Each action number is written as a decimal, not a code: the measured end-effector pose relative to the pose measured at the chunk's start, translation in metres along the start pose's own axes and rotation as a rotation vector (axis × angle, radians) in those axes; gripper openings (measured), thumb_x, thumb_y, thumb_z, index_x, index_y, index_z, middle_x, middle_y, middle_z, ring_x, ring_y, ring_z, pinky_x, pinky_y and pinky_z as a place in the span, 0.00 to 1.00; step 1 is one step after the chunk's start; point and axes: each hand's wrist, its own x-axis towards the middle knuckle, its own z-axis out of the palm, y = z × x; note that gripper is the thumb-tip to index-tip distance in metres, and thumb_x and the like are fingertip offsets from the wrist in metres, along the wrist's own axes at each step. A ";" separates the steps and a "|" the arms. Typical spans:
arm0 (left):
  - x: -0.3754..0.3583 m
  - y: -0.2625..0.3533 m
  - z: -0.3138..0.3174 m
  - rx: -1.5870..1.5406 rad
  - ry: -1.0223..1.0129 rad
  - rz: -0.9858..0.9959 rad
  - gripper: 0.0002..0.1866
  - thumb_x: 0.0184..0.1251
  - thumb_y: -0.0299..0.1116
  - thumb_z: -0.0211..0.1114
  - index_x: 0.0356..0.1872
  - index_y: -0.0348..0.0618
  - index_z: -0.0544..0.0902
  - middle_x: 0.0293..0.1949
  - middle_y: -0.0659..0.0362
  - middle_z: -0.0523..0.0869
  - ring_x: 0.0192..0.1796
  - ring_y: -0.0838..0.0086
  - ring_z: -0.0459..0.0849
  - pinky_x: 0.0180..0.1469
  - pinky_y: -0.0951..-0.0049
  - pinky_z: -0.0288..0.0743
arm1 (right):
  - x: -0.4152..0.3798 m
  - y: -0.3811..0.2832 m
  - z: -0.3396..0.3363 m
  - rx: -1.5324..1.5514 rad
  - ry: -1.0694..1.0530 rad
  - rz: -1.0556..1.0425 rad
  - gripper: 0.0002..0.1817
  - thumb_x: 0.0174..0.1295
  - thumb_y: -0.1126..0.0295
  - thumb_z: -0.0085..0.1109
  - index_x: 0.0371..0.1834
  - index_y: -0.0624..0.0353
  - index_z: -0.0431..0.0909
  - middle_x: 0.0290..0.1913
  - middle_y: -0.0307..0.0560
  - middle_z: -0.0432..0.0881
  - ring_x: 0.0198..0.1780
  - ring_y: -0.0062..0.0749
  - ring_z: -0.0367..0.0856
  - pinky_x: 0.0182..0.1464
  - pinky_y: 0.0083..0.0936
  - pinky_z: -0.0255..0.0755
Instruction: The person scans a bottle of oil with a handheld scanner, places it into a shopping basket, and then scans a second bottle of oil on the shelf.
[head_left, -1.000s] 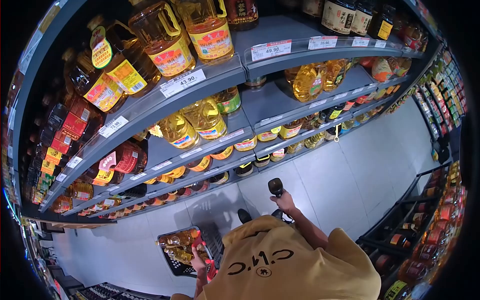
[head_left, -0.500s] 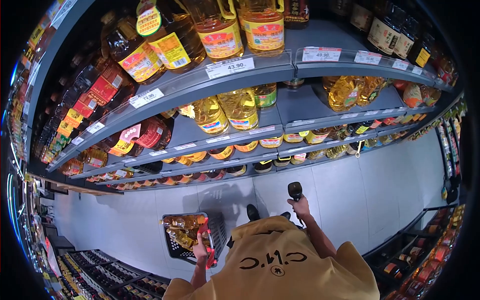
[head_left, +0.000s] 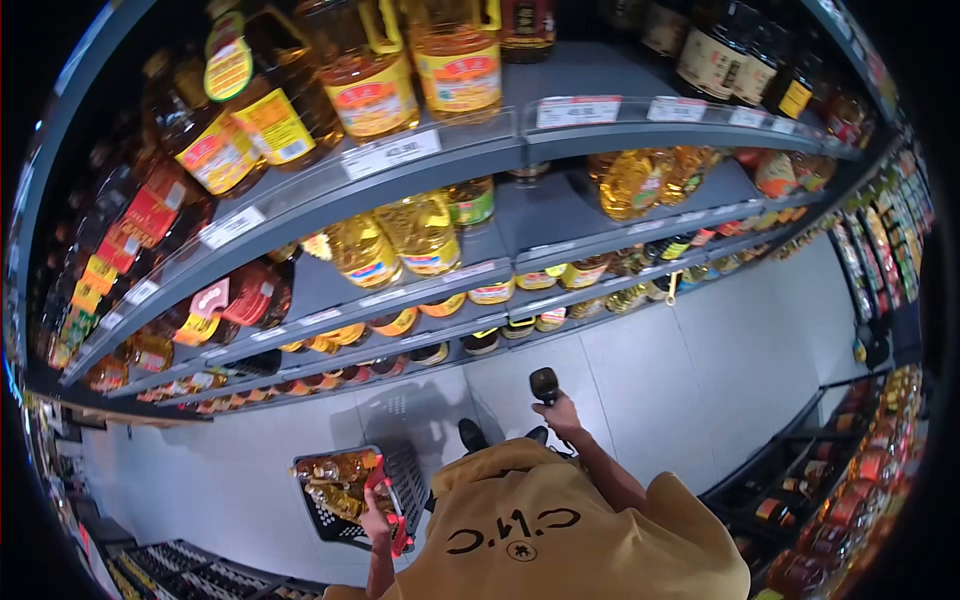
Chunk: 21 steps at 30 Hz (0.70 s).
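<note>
I see the left grip (head_left: 375,517) clasp the basket's (head_left: 411,490) red handle (head_left: 375,477), the right grip (head_left: 560,413) a dark device (head_left: 543,383); the far 43.90 tag (head_left: 391,153), sharper before, has blurred.

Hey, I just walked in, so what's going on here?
Someone in a mustard top is standing in an aisle, facing stocked shelves. The left hand holds the red handle of a dark basket, which has several bottles of golden liquid lying in it. The right hand grips a dark handheld device, held out toward the shelves; I can't tell exactly what it is. Neither hand touches the shelves.
</note>
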 end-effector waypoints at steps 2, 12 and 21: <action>0.016 -0.015 0.002 0.066 0.034 -0.038 0.42 0.68 0.70 0.58 0.42 0.28 0.89 0.32 0.54 0.88 0.31 0.71 0.84 0.37 0.69 0.77 | -0.003 -0.003 0.000 0.003 0.004 -0.011 0.29 0.54 0.61 0.73 0.56 0.65 0.79 0.45 0.55 0.88 0.46 0.41 0.86 0.50 0.35 0.78; 0.022 -0.018 -0.001 -0.058 -0.025 -0.153 0.38 0.67 0.66 0.63 0.43 0.29 0.88 0.32 0.59 0.87 0.28 0.73 0.81 0.32 0.68 0.76 | -0.012 -0.017 -0.011 0.015 -0.045 0.085 0.29 0.54 0.58 0.71 0.57 0.62 0.79 0.52 0.58 0.86 0.56 0.48 0.84 0.60 0.37 0.74; 0.031 -0.029 -0.001 -0.049 -0.008 -0.119 0.38 0.70 0.61 0.63 0.55 0.26 0.82 0.47 0.52 0.87 0.43 0.70 0.86 0.47 0.68 0.80 | -0.010 -0.008 -0.011 0.085 -0.009 0.092 0.28 0.53 0.61 0.72 0.56 0.63 0.80 0.47 0.56 0.88 0.50 0.45 0.87 0.54 0.35 0.77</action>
